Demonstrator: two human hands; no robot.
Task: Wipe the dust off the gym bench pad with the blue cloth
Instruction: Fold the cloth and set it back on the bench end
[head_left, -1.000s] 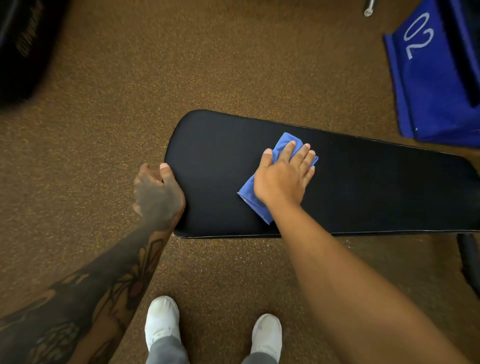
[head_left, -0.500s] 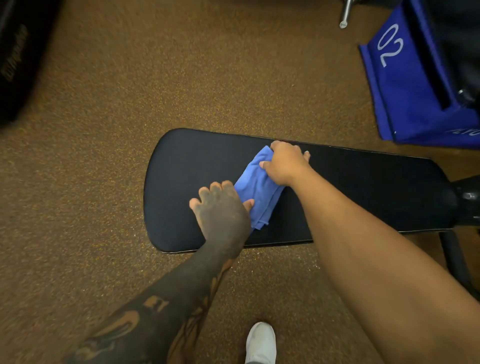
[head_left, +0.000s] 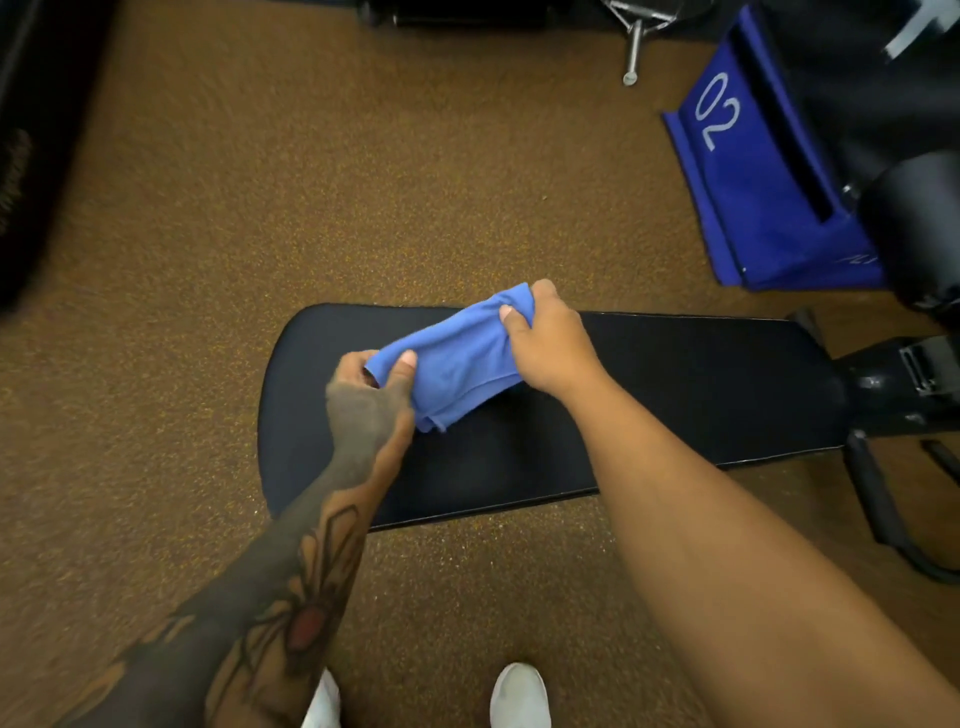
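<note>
The black gym bench pad (head_left: 675, 395) lies across the middle of the view, its rounded end to the left. Above its left half the blue cloth (head_left: 457, 358) is lifted off the pad and stretched between both hands. My left hand (head_left: 369, 400) pinches the cloth's near left end with thumb on top. My right hand (head_left: 550, 343) grips the far right end, fingers curled into the fabric. A lower fold of the cloth hangs toward the pad.
Brown speckled floor surrounds the bench. A blue box marked 02 (head_left: 753, 171) stands at the back right beside black equipment (head_left: 914, 218). The bench frame (head_left: 893, 384) joins the pad at right. My white shoes (head_left: 519, 696) are at the bottom edge.
The cloth was flat on the pad under my right hand; my left hand came from the pad's end to the cloth, and both hands now hold it lifted and stretched.
</note>
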